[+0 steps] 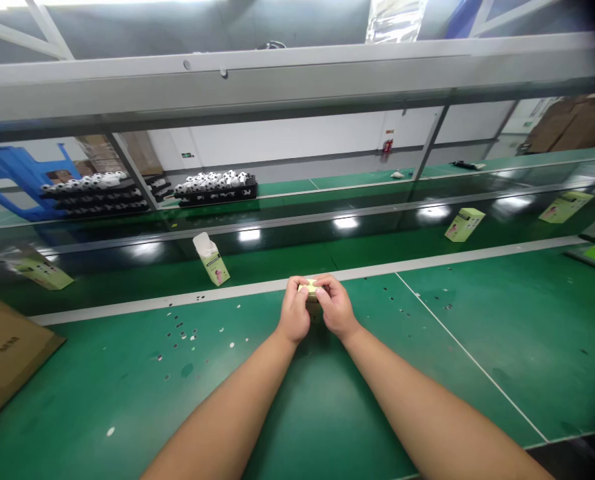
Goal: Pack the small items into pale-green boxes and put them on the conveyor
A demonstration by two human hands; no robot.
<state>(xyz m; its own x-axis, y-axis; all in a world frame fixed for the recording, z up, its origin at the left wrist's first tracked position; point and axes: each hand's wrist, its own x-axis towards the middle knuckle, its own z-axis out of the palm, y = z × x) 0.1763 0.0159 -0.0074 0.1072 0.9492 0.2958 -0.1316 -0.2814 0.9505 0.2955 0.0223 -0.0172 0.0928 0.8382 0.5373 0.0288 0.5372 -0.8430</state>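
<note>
Between my two hands, near the work surface's far edge, stands a small light-green carton (311,288). My left hand (295,312) grips its left side, the thumb at the top edge. On the right side my right hand (336,308) holds the same carton, fingers and thumb curled at its top. Most of the carton's body is hidden by the hands, and I cannot tell whether its flaps are fully closed. Further left, a carton with its white top flap open (212,260) stands tilted in view on the dark green belt (287,250).
More green cartons sit along the belt: one at the right (465,225), one at the far right (566,207), one at the left (45,270). A brown cardboard box (12,360) occupies the left edge. Black trays of white parts (217,193) lie beyond. Small scraps dot the green table (297,413).
</note>
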